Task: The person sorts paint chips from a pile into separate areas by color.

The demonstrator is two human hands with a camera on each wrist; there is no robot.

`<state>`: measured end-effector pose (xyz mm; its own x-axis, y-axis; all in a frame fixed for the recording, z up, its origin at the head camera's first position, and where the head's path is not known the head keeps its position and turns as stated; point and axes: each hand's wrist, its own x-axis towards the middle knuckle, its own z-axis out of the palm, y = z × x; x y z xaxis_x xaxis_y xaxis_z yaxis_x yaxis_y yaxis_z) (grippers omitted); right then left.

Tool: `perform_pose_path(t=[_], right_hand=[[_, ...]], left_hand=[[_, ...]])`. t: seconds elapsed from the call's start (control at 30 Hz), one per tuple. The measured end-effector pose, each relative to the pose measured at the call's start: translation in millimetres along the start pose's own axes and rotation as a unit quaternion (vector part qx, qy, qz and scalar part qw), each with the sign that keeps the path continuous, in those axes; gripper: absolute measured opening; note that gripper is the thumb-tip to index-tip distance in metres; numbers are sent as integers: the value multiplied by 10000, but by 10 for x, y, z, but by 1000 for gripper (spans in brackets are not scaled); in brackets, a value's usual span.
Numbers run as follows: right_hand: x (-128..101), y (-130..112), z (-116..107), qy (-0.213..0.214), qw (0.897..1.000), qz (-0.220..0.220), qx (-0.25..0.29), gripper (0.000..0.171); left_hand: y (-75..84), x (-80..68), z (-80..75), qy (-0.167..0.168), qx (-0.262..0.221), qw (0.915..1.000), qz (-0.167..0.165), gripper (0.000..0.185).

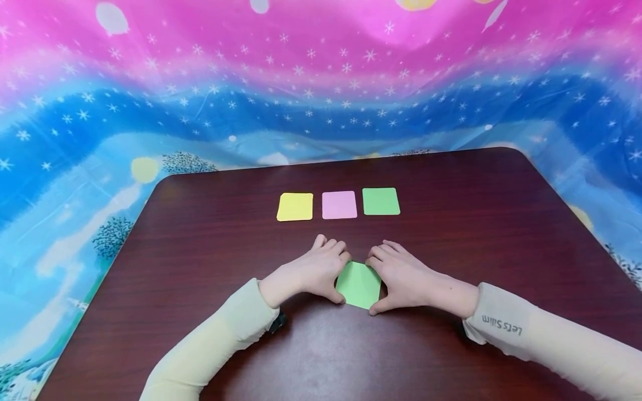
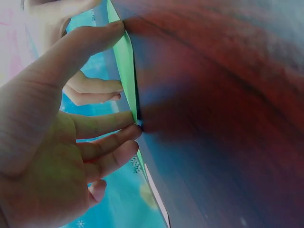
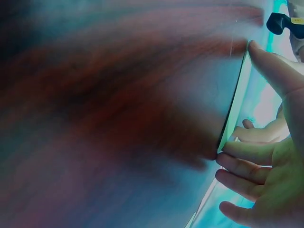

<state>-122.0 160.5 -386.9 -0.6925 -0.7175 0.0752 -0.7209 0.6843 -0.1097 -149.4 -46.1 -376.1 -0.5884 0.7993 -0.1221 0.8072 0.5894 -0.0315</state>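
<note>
On the table in front of me lies a green paper square (image 1: 358, 285), turned slightly askew. My left hand (image 1: 321, 268) holds its left side, thumb at the near corner and forefinger at the far one. On the opposite side my right hand (image 1: 403, 278) grips it the same way. From the left wrist, the square (image 2: 124, 61) appears almost edge-on between thumb and fingers, with a dark line under its edge. The right wrist view shows the square (image 3: 235, 102) low against the tabletop, fingertips touching it.
Beyond the hands, a yellow square (image 1: 295, 207), a pink square (image 1: 339, 205) and another green square (image 1: 381, 201) lie in a row. The dark wooden table (image 1: 210, 239) has rounded far corners. A colourful cloth (image 1: 321, 100) hangs behind it.
</note>
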Motion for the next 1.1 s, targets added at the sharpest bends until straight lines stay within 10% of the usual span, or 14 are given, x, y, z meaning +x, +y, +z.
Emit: perform_pose_path(t=[0.63,1.1], right_hand=[[15,-142,-12,26,9983,281,-508,70],[117,210,-132,120,9972,398,-617,78]], left_hand=[[11,-1,20,4,29,9999,-120,67],[-120,242,-96,345,187,9986,-350,70]])
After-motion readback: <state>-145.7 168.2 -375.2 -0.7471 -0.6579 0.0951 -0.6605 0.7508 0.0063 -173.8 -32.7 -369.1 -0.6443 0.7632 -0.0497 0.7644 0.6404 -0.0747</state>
